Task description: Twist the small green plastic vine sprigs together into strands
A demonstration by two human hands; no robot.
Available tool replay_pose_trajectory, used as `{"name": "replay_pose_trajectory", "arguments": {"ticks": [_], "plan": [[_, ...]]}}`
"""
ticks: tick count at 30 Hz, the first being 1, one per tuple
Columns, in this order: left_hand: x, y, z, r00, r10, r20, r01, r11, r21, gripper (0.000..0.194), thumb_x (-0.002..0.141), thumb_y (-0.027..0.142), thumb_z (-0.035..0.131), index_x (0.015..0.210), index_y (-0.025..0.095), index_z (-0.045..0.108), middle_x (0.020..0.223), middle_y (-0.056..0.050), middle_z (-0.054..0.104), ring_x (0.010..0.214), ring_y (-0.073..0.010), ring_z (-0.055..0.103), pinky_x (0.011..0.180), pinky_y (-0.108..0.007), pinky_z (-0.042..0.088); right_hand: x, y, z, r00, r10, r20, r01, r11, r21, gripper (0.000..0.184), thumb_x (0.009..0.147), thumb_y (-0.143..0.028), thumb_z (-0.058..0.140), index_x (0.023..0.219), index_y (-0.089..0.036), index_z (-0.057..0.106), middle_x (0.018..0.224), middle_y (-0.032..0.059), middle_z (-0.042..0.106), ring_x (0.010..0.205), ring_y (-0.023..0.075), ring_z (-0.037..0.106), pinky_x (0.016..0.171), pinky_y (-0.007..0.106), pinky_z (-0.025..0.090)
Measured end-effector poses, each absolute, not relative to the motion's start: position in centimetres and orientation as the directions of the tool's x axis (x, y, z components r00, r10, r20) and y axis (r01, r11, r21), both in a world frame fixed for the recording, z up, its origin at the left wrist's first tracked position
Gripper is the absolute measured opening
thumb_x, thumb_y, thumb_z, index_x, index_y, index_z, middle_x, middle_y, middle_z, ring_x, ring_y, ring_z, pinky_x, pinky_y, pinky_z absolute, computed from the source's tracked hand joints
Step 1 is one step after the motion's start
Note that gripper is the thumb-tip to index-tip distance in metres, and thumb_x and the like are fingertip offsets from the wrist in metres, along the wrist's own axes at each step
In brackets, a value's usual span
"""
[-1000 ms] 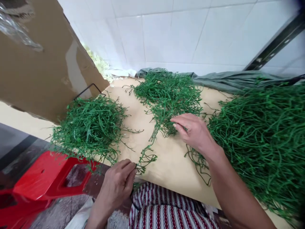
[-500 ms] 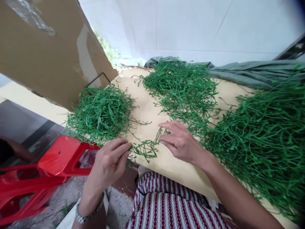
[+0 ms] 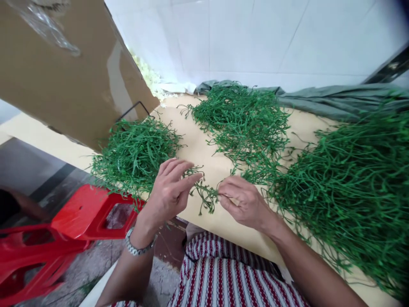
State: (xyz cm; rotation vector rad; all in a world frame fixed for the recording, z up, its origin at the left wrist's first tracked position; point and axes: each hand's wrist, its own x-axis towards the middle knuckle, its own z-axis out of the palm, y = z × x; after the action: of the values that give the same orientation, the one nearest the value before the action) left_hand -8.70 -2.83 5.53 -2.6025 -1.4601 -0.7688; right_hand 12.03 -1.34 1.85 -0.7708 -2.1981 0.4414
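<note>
My right hand (image 3: 243,200) pinches one end of a small sprig of thin green stems (image 3: 207,198) between thumb and fingers, just above the tabletop near its front edge. The sprig has small knobby tips and points left. My left hand (image 3: 171,187) is beside its other end, fingers apart, close to a few loose stems; I see no firm hold there. Behind and left of that hand lies a loose pile of green sprigs (image 3: 137,149). A second pile (image 3: 246,123) spreads over the table's back middle, and a large heap (image 3: 351,192) covers the right side.
A big cardboard box (image 3: 70,72) stands at the left on the pale tabletop (image 3: 194,149). Grey-green cloth (image 3: 335,100) lies along the tiled wall (image 3: 243,38). Below left are red plastic stools (image 3: 79,211). A person's dark arm shows at the far left edge.
My left hand has let go of the sprig's left end, moved up and right, and opened its fingers. My right hand has closed on the sprig's right end, slightly lower.
</note>
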Motion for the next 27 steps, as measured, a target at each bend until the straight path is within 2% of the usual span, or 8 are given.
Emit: {"name": "replay_pose_trajectory", "arguments": {"ticks": [3,6,8,11,16,18,23,27], "plan": [[-7.9,-3.9,5.0,0.266,0.763,0.590,0.834,-0.489,0.256,0.031,0.080,0.013,0.046,0.105,0.024,0.060,0.120,-0.009,0.053,0.114,-0.0244,0.044,0.094,-0.045,0.037,12.0,-1.6,1.6,-0.449,0.686,0.572,0.447,0.727,-0.521,0.015,0.081,-0.012,0.047,0.071,-0.016,0.057,0.072,0.0041,0.058,0.066,0.0134,0.053,0.061,0.026,0.041],[-6.6,-5.5,4.7,0.027,0.791,0.611,0.764,-0.411,0.497,0.020,0.082,0.014,0.047,0.095,0.019,0.061,0.094,-0.008,0.058,0.091,-0.0188,0.054,0.076,-0.033,0.045,11.9,-1.9,1.3,-0.441,0.661,0.607,0.532,0.738,-0.416,0.015,0.082,-0.013,0.047,0.071,-0.016,0.056,0.072,0.0047,0.057,0.066,0.0138,0.053,0.060,0.026,0.041],[-5.6,-6.2,4.3,-0.023,0.895,0.446,0.692,-0.307,0.653,0.015,0.084,0.018,0.045,0.078,0.016,0.059,0.074,-0.004,0.055,0.072,-0.0142,0.052,0.063,-0.026,0.041,11.8,-2.3,0.9,-0.465,0.618,0.634,0.576,0.755,-0.314,0.015,0.083,-0.013,0.048,0.070,-0.017,0.055,0.071,0.0046,0.057,0.066,0.0142,0.052,0.062,0.027,0.041],[-4.7,-6.3,3.4,-0.026,0.988,0.154,0.643,-0.101,0.759,0.033,0.086,0.029,0.043,0.056,0.016,0.046,0.055,0.002,0.040,0.054,-0.0103,0.040,0.051,-0.024,0.030,11.5,-2.9,0.0,-0.507,0.553,0.661,0.588,0.783,-0.204,0.014,0.082,-0.014,0.050,0.069,-0.017,0.054,0.073,0.0053,0.057,0.068,0.0152,0.051,0.064,0.029,0.041],[-4.5,-5.6,0.7,-0.105,0.988,-0.113,0.356,0.144,0.923,0.032,0.080,0.037,0.048,0.056,0.016,0.043,0.052,0.005,0.032,0.050,-0.0087,0.031,0.048,-0.023,0.025,10.3,-3.9,-1.3,-0.612,0.455,0.647,0.500,0.857,-0.129,0.015,0.084,-0.009,0.047,0.074,-0.015,0.057,0.075,0.0058,0.057,0.066,0.0151,0.051,0.060,0.030,0.041],[-4.7,-5.7,0.0,-0.147,0.980,-0.132,0.212,0.161,0.964,0.028,0.078,0.032,0.051,0.057,0.016,0.046,0.051,0.005,0.036,0.050,-0.0083,0.032,0.049,-0.022,0.026,9.9,-4.3,-1.4,-0.626,0.454,0.634,0.466,0.870,-0.162,0.016,0.084,-0.009,0.046,0.075,-0.014,0.057,0.074,0.0052,0.058,0.065,0.0147,0.050,0.060,0.030,0.041],[-5.3,-6.0,-0.4,-0.228,0.969,-0.100,-0.004,0.101,0.995,0.020,0.076,0.027,0.056,0.060,0.015,0.053,0.055,0.003,0.047,0.055,-0.0086,0.041,0.055,-0.021,0.032,10.3,-4.6,-0.6,-0.547,0.563,0.619,0.394,0.826,-0.404,0.010,0.083,-0.011,0.049,0.086,-0.014,0.058,0.082,0.0068,0.060,0.077,0.0155,0.054,0.069,0.029,0.046],[-6.2,-5.8,-0.1,-0.261,0.964,-0.051,-0.039,0.042,0.998,0.017,0.075,0.026,0.059,0.062,0.015,0.058,0.056,0.003,0.051,0.055,-0.0087,0.043,0.054,-0.021,0.034,11.6,-3.3,-0.4,-0.491,0.603,0.629,0.484,0.789,-0.379,0.018,0.083,-0.013,0.049,0.099,-0.015,0.057,0.092,0.0083,0.060,0.088,0.0187,0.053,0.078,0.034,0.044]]}}
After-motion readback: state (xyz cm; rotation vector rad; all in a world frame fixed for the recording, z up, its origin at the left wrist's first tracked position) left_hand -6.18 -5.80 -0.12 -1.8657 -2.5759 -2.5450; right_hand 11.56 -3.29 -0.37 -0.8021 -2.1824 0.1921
